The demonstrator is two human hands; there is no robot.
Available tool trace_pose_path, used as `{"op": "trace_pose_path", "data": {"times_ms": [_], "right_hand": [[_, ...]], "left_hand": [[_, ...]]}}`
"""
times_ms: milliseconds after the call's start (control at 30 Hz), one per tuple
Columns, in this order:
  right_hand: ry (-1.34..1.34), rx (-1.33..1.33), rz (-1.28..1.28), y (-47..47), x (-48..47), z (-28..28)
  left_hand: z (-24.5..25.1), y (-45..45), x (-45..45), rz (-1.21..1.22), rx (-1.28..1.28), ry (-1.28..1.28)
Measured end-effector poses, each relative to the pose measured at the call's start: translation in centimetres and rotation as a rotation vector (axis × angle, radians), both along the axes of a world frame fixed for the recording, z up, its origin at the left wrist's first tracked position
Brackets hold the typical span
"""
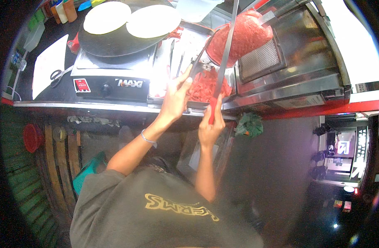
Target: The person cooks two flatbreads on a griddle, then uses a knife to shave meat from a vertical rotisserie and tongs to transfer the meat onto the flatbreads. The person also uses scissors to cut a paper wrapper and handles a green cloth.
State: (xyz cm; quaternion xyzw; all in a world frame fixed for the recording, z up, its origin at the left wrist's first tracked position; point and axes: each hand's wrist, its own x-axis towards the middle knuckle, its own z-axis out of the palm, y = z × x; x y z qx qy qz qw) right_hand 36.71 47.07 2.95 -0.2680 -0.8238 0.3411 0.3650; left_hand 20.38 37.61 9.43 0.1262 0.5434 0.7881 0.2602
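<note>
My right hand [211, 124] grips the red handle of a long knife [227, 52]. Its narrow straight blade points up and away, passing in front of a large cone of reddish meat [248, 34] on a spit. Whether the edge touches the meat I cannot tell. My left hand [176, 97], with a bracelet at the wrist, holds a dark, slim metal utensil [201, 55] whose far end reaches the near side of the cone; its exact kind is unclear. Below the cone, thin meat shavings [209, 86] lie heaped in a metal tray [155, 90].
Left of the tray stands a crepe-type griddle [115, 46] with two pale flatbreads [107, 18]. Scissors [57, 76] and a white sheet [49, 66] lie farther left. A mesh heater panel [260, 60] stands behind the meat. A green plastic bag [250, 124] hangs below the counter edge.
</note>
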Motion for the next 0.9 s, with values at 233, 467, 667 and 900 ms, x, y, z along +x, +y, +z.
{"op": "trace_pose_path", "data": {"times_ms": [233, 467, 667, 900], "right_hand": [[-0.066, -0.049, -0.003, 0.0, 0.2, 0.1], [-0.054, 0.017, 0.019, -0.5, 1.1, -0.3], [-0.092, -0.022, 0.027, -1.0, 1.6, 0.0], [-0.130, -0.074, 0.006, -1.8, 2.4, 0.7]], "left_hand": [[-0.1, 1.1, -1.2, -0.023, 0.048, -0.046], [-1.6, 2.1, -2.1, -0.024, 0.034, -0.002], [-2.5, 3.3, -3.6, -0.030, 0.094, 0.021], [-1.0, 3.7, -4.2, -0.008, 0.018, 0.101]]}}
